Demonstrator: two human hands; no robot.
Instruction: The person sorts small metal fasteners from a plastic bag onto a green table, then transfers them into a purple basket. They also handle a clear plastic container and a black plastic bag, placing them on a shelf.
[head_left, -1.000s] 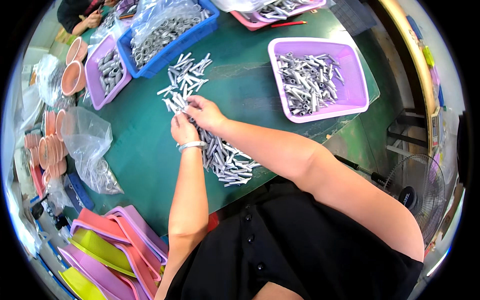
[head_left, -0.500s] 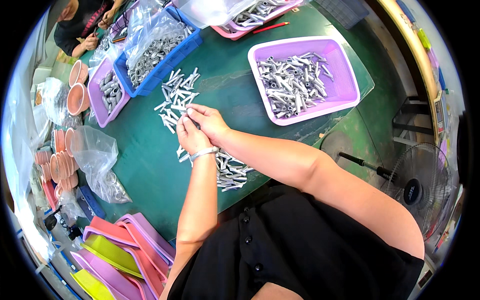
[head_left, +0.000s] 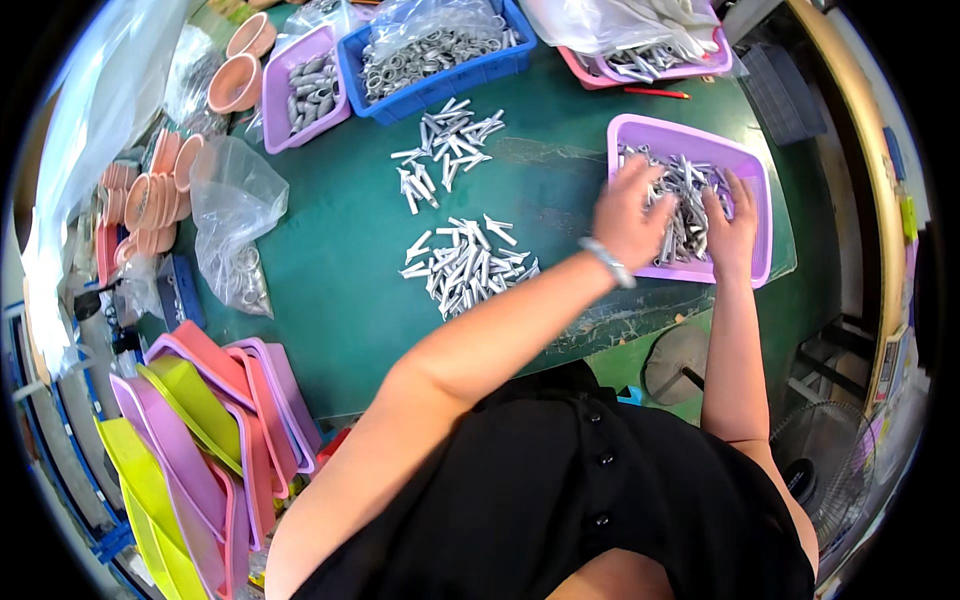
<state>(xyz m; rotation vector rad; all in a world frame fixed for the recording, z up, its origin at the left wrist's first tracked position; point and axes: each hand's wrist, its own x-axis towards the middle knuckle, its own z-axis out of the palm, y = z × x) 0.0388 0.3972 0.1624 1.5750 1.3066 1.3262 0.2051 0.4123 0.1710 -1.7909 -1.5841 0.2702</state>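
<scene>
Both my hands reach into a lilac plastic basket (head_left: 762, 215) at the right of the table, over a heap of small silvery metal tubes (head_left: 688, 225). My left hand (head_left: 634, 215), a bracelet on its wrist, lies over the left part of the heap with its fingers apart, slightly blurred. Along the basket's right part, my right hand (head_left: 733, 228) dips its spread fingers among the tubes. Neither hand shows a tube lifted. Two loose groups of similar tubes lie on the green table: a nearer pile (head_left: 470, 268) and a farther scatter (head_left: 450, 140).
A blue crate (head_left: 440, 95) of metal rings and a small lilac bin (head_left: 305, 95) of grey parts stand at the back. Clear bags (head_left: 235, 200) and terracotta-coloured pots (head_left: 150, 205) line the left. Nested coloured trays (head_left: 215, 430) stand at lower left; a fan (head_left: 825, 470) is at lower right.
My hands were together over the tubes on the table; they have parted and moved right into the lilac basket. The view has shifted, and the co-worker at the upper left is out of it.
</scene>
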